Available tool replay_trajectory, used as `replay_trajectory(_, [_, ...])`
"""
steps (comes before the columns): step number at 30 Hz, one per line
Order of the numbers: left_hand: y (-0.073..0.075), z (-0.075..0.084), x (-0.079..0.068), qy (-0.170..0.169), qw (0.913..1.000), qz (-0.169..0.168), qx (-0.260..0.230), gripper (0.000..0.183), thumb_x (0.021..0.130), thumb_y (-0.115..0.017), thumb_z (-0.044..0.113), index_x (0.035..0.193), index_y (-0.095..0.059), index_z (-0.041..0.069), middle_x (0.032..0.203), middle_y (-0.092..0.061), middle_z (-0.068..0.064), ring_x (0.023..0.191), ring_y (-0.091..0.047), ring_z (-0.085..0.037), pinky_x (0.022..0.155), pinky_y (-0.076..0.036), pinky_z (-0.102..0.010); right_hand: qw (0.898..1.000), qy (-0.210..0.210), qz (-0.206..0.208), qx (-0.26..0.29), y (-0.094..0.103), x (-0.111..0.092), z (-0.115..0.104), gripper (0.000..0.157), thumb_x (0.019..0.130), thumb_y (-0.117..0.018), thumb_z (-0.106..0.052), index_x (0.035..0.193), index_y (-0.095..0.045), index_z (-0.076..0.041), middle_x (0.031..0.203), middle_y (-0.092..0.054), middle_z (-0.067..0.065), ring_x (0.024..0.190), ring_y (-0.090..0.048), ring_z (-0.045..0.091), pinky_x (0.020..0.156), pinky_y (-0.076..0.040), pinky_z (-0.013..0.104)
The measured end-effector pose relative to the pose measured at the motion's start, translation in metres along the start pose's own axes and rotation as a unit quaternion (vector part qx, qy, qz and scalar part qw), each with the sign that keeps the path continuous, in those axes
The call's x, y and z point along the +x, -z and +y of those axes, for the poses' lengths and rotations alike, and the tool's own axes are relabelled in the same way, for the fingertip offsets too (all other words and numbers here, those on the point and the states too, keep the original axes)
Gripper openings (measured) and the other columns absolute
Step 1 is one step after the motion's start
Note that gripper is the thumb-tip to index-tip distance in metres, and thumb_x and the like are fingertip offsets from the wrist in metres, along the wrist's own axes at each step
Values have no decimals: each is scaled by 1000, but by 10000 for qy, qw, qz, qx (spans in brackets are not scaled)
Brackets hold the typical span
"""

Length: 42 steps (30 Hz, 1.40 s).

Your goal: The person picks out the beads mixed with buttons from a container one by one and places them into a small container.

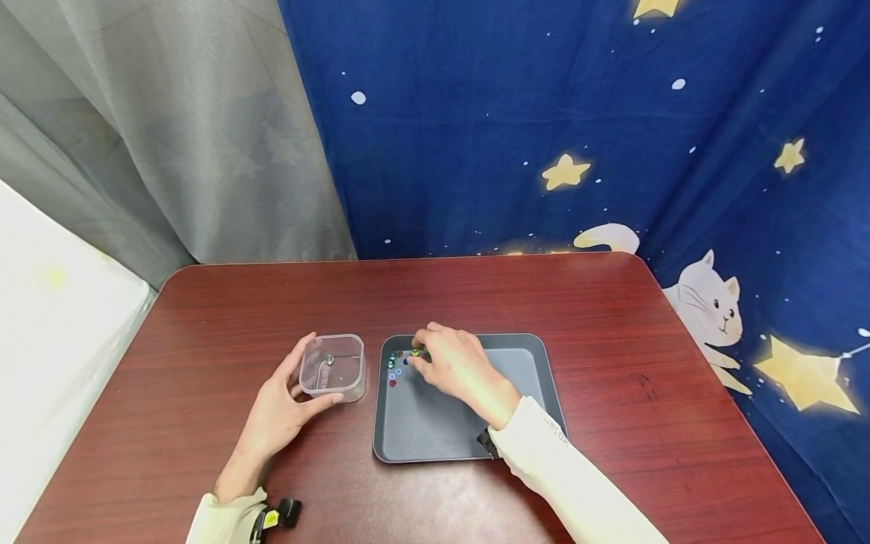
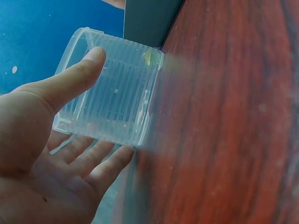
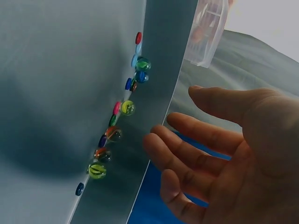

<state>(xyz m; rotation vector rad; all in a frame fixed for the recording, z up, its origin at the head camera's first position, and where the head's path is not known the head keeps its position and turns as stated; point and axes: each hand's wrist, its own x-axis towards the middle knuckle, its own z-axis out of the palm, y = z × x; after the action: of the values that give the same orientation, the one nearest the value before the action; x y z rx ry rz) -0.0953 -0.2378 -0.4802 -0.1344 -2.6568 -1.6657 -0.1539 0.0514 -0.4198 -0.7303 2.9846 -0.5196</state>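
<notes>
My left hand (image 1: 275, 412) holds a clear plastic box (image 1: 352, 389) upright on the table, thumb on its near side and fingers along the far left. Inside the box lies one marble (image 1: 329, 360); the left wrist view shows a yellow-green glint (image 2: 148, 57) through the wall. Over the upper left of a grey tray (image 1: 435, 446), my right hand (image 1: 457, 363) hovers with loosely bent fingers and nothing between them. Beside those fingers, glass marbles (image 3: 127, 108) and small flat coloured discs (image 3: 116, 108), one a red disc (image 3: 138, 38), line the tray's edge.
The tray's raised rim (image 1: 553, 378) stands just right of the box on the reddish-brown wooden table (image 1: 612, 317). Behind the table hang a grey curtain (image 1: 224, 151) and a blue star-patterned curtain (image 1: 462, 136). A white surface (image 1: 54, 340) adjoins the left side.
</notes>
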Motion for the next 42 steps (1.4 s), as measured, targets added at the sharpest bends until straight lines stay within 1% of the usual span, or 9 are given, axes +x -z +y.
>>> replay_trajectory(6, [0, 0, 0, 20, 10000, -14, 17, 103, 82, -91, 21, 162, -30, 41, 163, -43, -9, 121, -66, -11, 88, -52, -8, 9995, -98, 60, -286, 1, -2, 6, 26, 96, -76, -34, 114, -78, -15, 101, -71, 0, 83, -72, 23, 73, -55, 40])
replay_trajectory(11, [0, -1, 1, 12, 10000, 7, 26, 103, 81, -91, 21, 163, -30, 39, 163, -43, -9, 121, -66, -12, 90, -53, -9, 9979, -40, 281, -582, 2, -4, 9, 25, 94, -79, -35, 108, -79, -14, 93, -70, 0, 81, -72, 23, 71, -55, 40])
replay_trajectory(14, [0, -1, 1, -14, 10000, 26, 55, 104, 81, -91, 21, 163, -30, 37, 163, -43, -9, 120, -67, -14, 90, -53, -8, 9964, 0, 429, -733, 3, -5, 11, 25, 92, -80, -34, 104, -79, -13, 90, -70, 2, 83, -73, 25, 72, -55, 41])
replay_trajectory(18, [0, -1, 2, -15, 10000, 18, 71, 104, 81, -91, 21, 163, -30, 36, 162, -44, -9, 119, -68, -19, 89, -53, -8, 9953, -6, 478, -848, 4, -7, 11, 23, 91, -81, -33, 103, -79, -13, 88, -69, 3, 83, -73, 26, 73, -56, 42])
replay_trajectory(22, [0, -2, 1, -2, 10000, 17, 81, 104, 81, -91, 21, 163, -29, 37, 161, -45, -10, 120, -68, -22, 89, -53, -8, 9941, -28, 470, -976, 3, -7, 12, 23, 92, -80, -33, 103, -80, -14, 87, -69, 3, 82, -72, 25, 72, -56, 41])
replay_trajectory(29, [0, -3, 1, -40, 10000, 46, 66, 103, 81, -91, 20, 163, -30, 36, 161, -45, -11, 117, -68, -17, 88, -52, -8, 9920, -65, 459, -1178, 0, -8, 14, 22, 91, -81, -33, 103, -79, -15, 88, -70, 2, 81, -72, 24, 68, -57, 40])
replay_trajectory(36, [-1, -3, 1, -64, 10000, 43, 8, 103, 81, -91, 19, 163, -30, 35, 163, -43, -10, 117, -69, -14, 89, -53, -8, 9924, -155, 283, -1190, -2, -11, 15, 27, 91, -82, -33, 108, -78, -13, 94, -71, 5, 85, -72, 28, 70, -59, 44])
replay_trajectory(39, [-1, -2, 1, -64, 10000, 51, 10, 103, 81, -91, 19, 163, -30, 36, 163, -43, -10, 117, -69, -14, 90, -53, -8, 9922, -200, 223, -1214, -3, -13, 15, 27, 90, -82, -33, 107, -78, -12, 96, -70, 6, 86, -72, 29, 70, -59, 45])
replay_trajectory(42, [-1, -3, 1, -71, 10000, 64, 17, 103, 81, -91, 19, 163, -30, 37, 163, -43, -10, 119, -67, -11, 90, -53, -8, 9915, -209, 213, -1262, -4, -13, 15, 25, 91, -82, -33, 105, -78, -13, 95, -69, 6, 85, -72, 29, 70, -58, 44])
